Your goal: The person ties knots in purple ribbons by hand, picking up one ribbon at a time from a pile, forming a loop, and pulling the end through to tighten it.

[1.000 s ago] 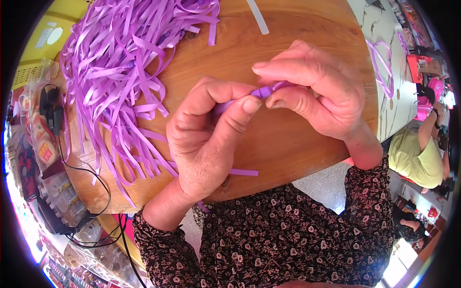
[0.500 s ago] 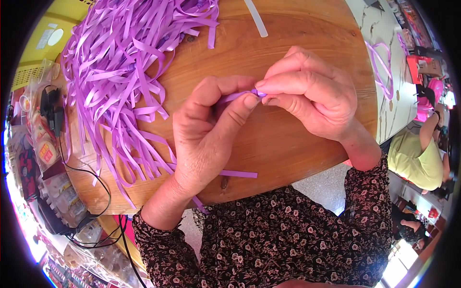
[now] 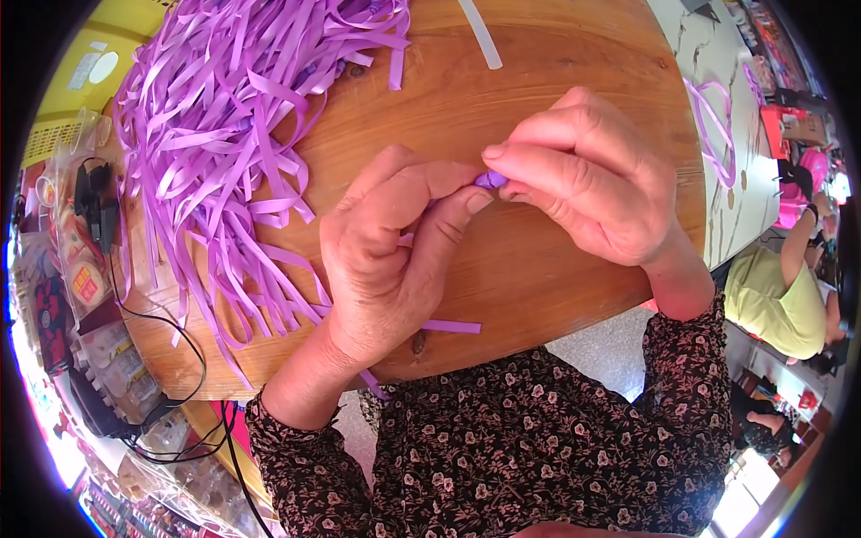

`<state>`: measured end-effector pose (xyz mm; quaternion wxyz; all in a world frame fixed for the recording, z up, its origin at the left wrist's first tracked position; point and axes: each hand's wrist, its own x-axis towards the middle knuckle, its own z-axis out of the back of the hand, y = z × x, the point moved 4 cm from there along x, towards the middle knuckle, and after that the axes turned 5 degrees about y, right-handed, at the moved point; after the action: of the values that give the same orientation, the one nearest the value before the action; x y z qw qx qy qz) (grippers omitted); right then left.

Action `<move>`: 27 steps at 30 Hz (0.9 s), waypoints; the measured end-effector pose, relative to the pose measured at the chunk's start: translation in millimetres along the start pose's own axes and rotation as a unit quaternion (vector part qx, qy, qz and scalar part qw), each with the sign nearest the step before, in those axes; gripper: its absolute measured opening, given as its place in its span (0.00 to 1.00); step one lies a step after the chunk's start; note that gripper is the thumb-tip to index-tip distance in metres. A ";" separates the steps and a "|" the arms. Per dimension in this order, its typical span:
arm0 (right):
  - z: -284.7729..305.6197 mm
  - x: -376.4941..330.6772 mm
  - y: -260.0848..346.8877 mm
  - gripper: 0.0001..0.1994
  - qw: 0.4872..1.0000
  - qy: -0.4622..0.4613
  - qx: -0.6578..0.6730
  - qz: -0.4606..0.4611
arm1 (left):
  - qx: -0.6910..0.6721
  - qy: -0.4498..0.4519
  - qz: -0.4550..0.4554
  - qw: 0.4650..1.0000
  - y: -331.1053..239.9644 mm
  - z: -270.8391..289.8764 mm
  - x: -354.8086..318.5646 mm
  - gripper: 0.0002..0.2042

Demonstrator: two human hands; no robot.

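Note:
Above the wooden table, a small purple ribbon knot (image 3: 491,180) shows between my two hands. My left hand (image 3: 386,242) pinches the purple ribbon at the knot's left side between thumb and forefinger, its other fingers curled. At the knot's right side, the thumb and forefinger of my right hand (image 3: 592,175) are pressed close together on the ribbon. Most of the held ribbon is hidden behind my left hand; one flat purple end (image 3: 451,326) sticks out near the table's front edge.
A big heap of purple ribbons (image 3: 224,134) covers the left of the wooden table (image 3: 556,296). A pale strip (image 3: 482,34) lies at the far side. Yellow basket (image 3: 85,67), clear bags and black cables (image 3: 161,318) are at left. A purple loop (image 3: 715,134) hangs at right; people sit beyond.
My right hand has shifted slightly right. The purple knot between my fingertips looks bigger and more exposed, and my left forefinger and thumb have moved a little to the right.

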<state>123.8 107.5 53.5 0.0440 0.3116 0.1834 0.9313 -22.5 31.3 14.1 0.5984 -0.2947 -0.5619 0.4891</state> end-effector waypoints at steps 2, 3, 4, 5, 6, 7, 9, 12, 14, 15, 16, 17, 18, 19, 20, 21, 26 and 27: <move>-2.3 -1.3 1.0 0.15 1.000 0.019 -0.014 0.010 | 0.116 0.028 -0.009 0.993 -8.5 1.9 2.2 0.07; -4.6 -2.7 1.3 0.14 0.999 0.017 -0.030 0.010 | 0.116 0.029 -0.008 0.993 -8.5 1.3 2.1 0.07; -6.4 -3.5 2.1 0.13 0.999 0.015 -0.046 0.009 | 0.132 0.019 -0.037 0.990 -11.0 0.8 1.6 0.08; -7.1 -3.4 3.0 0.13 0.999 0.015 -0.045 0.009 | 0.147 0.009 -0.066 0.987 -13.2 0.8 0.9 0.09; -7.8 -3.0 2.9 0.11 1.000 0.018 -0.025 -0.003 | 0.147 0.009 -0.065 0.987 -11.2 1.3 0.2 0.09; -7.9 -2.3 3.3 0.10 1.000 0.019 -0.004 -0.014 | 0.176 0.009 -0.113 0.978 -12.5 1.5 -1.3 0.10; -7.3 -0.3 6.2 0.10 0.999 0.026 0.006 -0.022 | 0.205 0.009 -0.160 0.965 -13.1 1.9 -3.3 0.12; -8.3 -0.4 8.5 0.10 0.998 0.038 0.030 -0.045 | 0.244 0.018 -0.223 0.944 -14.9 -0.1 -7.2 0.17; -10.0 -1.3 8.0 0.10 0.996 0.043 0.046 -0.060 | 0.253 0.006 -0.266 0.930 -15.0 -0.9 -9.6 0.21; -11.7 -2.0 6.7 0.10 0.993 0.053 0.065 -0.080 | 0.254 0.007 -0.264 0.930 -13.9 -1.1 -9.6 0.21; -13.1 -2.7 5.5 0.09 0.989 0.064 0.083 -0.101 | 0.260 0.001 -0.276 0.926 -14.2 -1.1 -9.7 0.22; -13.4 -3.6 6.6 0.09 0.989 0.063 0.084 -0.102 | 0.266 -0.004 -0.287 0.920 -14.9 -1.2 -10.2 0.23; -16.4 -5.9 4.5 0.08 0.974 0.082 0.141 -0.155 | 0.265 -0.003 -0.286 0.921 -14.7 -0.8 -10.6 0.23; -19.7 -8.6 2.3 0.08 0.953 0.099 0.197 -0.206 | 0.276 0.005 -0.286 0.917 -14.6 -0.7 -11.1 0.23; -20.1 -9.0 2.4 0.08 0.953 0.099 0.199 -0.207 | 0.287 0.013 -0.286 0.914 -14.4 -0.6 -11.4 0.23; -24.4 -12.2 -1.3 0.09 0.906 0.110 0.300 -0.276 | 0.287 0.015 -0.284 0.914 -14.4 0.7 -11.1 0.23; -35.7 -22.3 -6.1 0.12 0.741 0.111 0.530 -0.396 | 0.312 0.013 -0.324 0.893 -14.3 -3.9 -13.0 0.22; -32.8 -20.7 -5.2 0.12 0.715 0.131 0.535 -0.430 | 0.312 0.015 -0.322 0.894 -14.6 -2.6 -12.6 0.22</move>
<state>120.7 98.0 15.7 0.2413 0.0455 0.7695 0.5895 -15.0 15.3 21.9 0.7926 0.0970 -0.4355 0.4155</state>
